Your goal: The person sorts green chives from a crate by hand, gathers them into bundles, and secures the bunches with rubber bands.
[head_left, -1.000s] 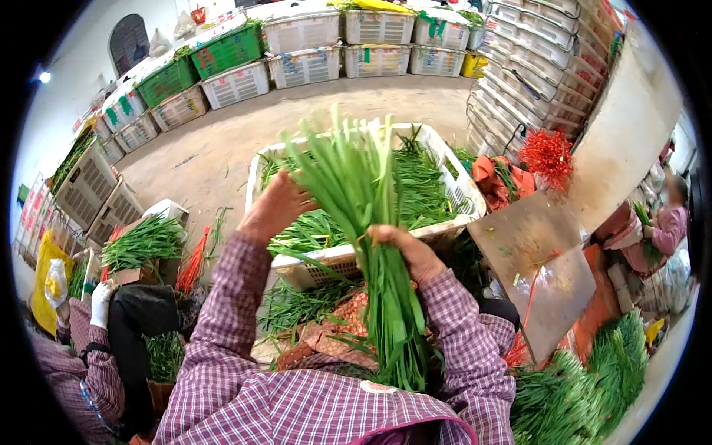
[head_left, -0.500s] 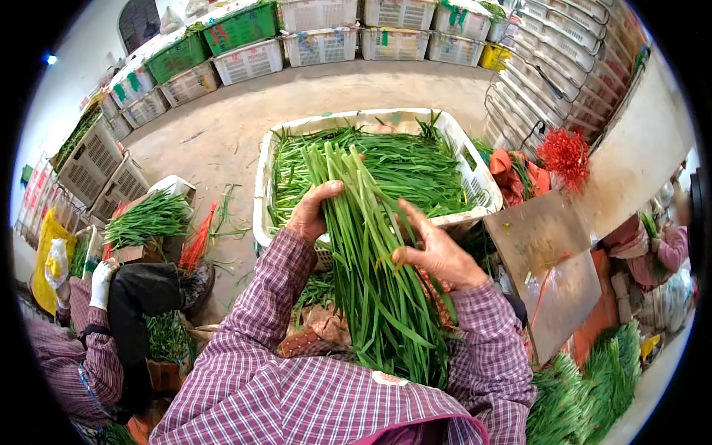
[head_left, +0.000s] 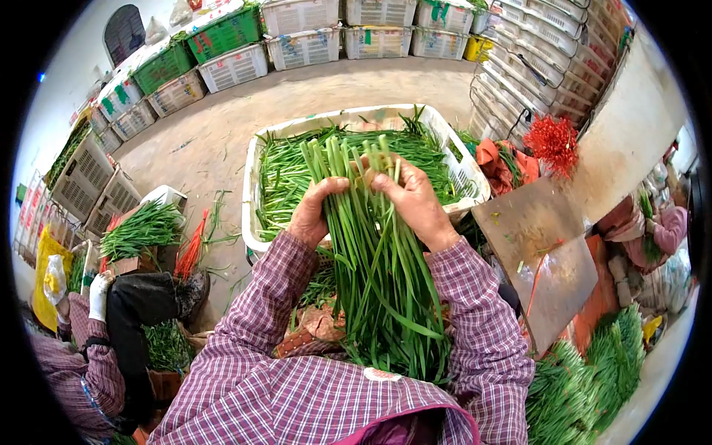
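A thick bunch of garlic chives [head_left: 382, 274] hangs in front of my chest, pale stem ends up and dark leaves trailing towards my lap. My left hand [head_left: 315, 211] is closed around the bunch's left side, its thumb across the stems. On the other side my right hand [head_left: 417, 204] grips the stems near their top, thumb and fingers closed; some fingers are hidden behind them. Just beyond both hands stands a white plastic crate [head_left: 251, 200] holding a layer of more chives [head_left: 289, 167].
At left sits a person with a white-gloved hand [head_left: 99, 295], near a pile of chives [head_left: 144, 228]. Right of the crate are a board [head_left: 530, 222], red ties [head_left: 551, 144] and stacked crates [head_left: 530, 59]. More chives [head_left: 567, 397] lie lower right. Crates [head_left: 304, 48] line the back.
My right hand has moved up and inward from the bunch's right side, and its spread fingers have closed on the stem tops. My left hand keeps its hold. The view has shifted slightly.
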Motion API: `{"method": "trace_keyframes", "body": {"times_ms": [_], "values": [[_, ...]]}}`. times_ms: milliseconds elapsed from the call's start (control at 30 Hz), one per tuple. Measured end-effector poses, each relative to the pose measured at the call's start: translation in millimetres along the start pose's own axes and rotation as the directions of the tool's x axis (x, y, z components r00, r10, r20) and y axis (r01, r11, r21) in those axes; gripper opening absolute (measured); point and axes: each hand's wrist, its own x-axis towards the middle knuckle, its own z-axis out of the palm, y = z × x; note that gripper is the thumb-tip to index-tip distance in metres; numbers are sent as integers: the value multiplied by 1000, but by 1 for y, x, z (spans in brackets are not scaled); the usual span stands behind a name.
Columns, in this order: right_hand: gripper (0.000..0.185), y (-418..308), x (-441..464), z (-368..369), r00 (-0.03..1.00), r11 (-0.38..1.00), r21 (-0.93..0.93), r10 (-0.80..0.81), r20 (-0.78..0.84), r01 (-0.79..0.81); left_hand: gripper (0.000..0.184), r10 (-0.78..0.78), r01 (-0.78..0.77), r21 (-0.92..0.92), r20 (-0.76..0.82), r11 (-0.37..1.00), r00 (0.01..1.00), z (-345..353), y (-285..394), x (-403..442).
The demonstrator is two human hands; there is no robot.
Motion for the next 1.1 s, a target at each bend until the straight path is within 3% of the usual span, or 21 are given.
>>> {"method": "trace_keyframes", "body": {"times_ms": [100, 200, 267, 333, 400, 500, 600, 667, 733, 800, 933, 1000, 1067, 1100], "values": [[19, 0, -2, -5, 989, 981, 192, 25, -146, 4, 58, -3, 5, -52, 43, 999, 999, -1, -3, 5], [20, 2, 0, -12, 982, 995, 49, 97, -164, -90, 65, 10, -7, -62, 52, 998, 999, -1, -4, 6], [22, 5, 1, -9, 986, 1000, -1, 18, -165, -18, 67, 18, -13, -78, 66, 997, 998, 9, -2, 3], [25, 2, 4, -5, 992, 998, -59, 12, -128, -20, 68, 7, -3, -73, 65, 997, 998, 0, -4, 6], [26, 1, 2, -4, 991, 998, 6, 61, -115, -61, 69, -1, 6, -67, 65, 998, 998, -2, -2, 6], [29, 1, 1, -3, 996, 999, 19, -37, -83, 39, 73, -39, 39, 0, 52, 999, 998, 5, 4, 0], [34, -3, -2, -2, 998, 1000, -28, 0, -57, -2, 71, -6, 18, -67, 172, 998, 985, 13, 3, -2], [40, 3, -1, 3, 999, 977, 214, 10, 40, -19, 76, 49, -44, -30, 188, 999, 981, 19, 0, -2], [44, -3, 0, -1, 995, 970, 230, 54, 85, -73, 80, 57, -51, -35, 215, 998, 975, 21, -1, 0], [45, -9, 2, -7, 956, 971, 143, 152, 251, -192, 83, 181, -169, -78, 210, 983, 961, 26, -3, 2], [44, -5, 4, -8, 962, 975, 135, 139, 234, -174, 77, 210, -206, -39, 122, 978, 970, 25, -1, -4], [43, -2, 5, -12, 942, 977, 97, 155, 299, -191, 71, 133, -137, 190, 35, 972, 991, 24, 8, -9], [40, -2, 2, -9, 947, 976, 126, 133, 294, -176, 60, 153, -150, 165, -7, 975, 988, 33, 15, -15], [37, -3, 0, -6, 951, 975, 152, 111, 288, -160, 54, 160, -145, 257, -39, 955, 986, 39, 20, -19]]}}
